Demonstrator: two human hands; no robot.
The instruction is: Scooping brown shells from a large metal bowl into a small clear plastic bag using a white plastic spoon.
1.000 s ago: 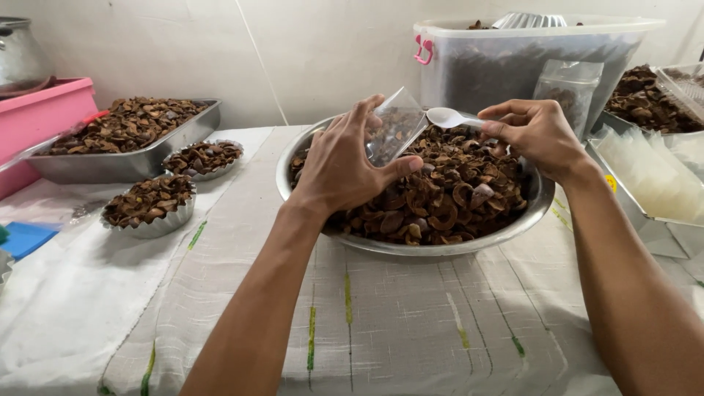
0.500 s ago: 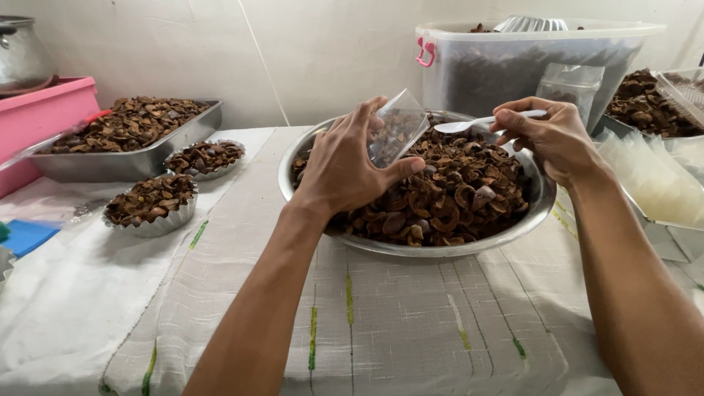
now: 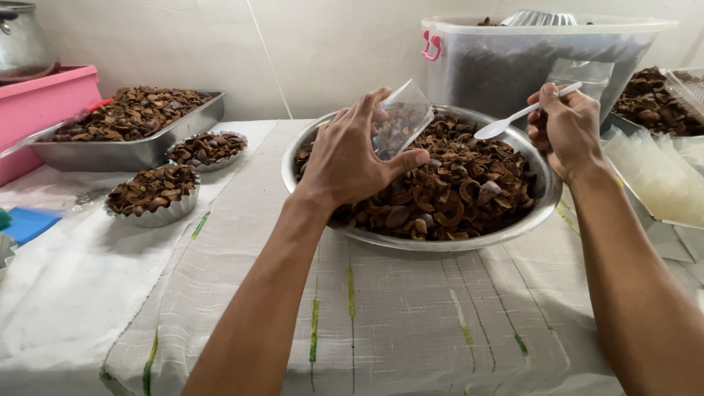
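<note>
Left hand [image 3: 352, 158]: raised over the near-left part of one large round metal bowl [image 3: 546, 198], fingers and thumb closed around one small clear plastic bag [image 3: 402, 117], held tilted with its mouth upward; brown pieces visible inside the bag.

Right hand [image 3: 565, 128]: raised over the right rim of the bowl, fingers curled shut around the handle of one white plastic spoon [image 3: 506, 125]. Spoon scoop pointing left toward the bag, above the bowl contents, apart from the bag. Whether the scoop is loaded: cannot tell.

Bowl contents: one heap of dried brown pieces [image 3: 455, 191], curled and shell-like, filling the bowl nearly to the rim.

Bench [image 3: 411, 315]: covered with white woven cloth marked with green stripes; bowl seated at centre.

Left of bowl, three further containers of the same brown pieces: one rectangular metal tray [image 3: 132, 150] and two small fluted metal dishes [image 3: 150, 194] [image 3: 209, 150], the dishes just beside each other in front of the tray.

Far left: one pink tub [image 3: 44, 110], one metal pot [image 3: 22, 40] above it, one blue flat item [image 3: 29, 224] at the edge.

Behind bowl: one large clear plastic bin [image 3: 543, 66] with a pink latch.

Far right: one stack of empty clear bags [image 3: 653, 180].
</note>
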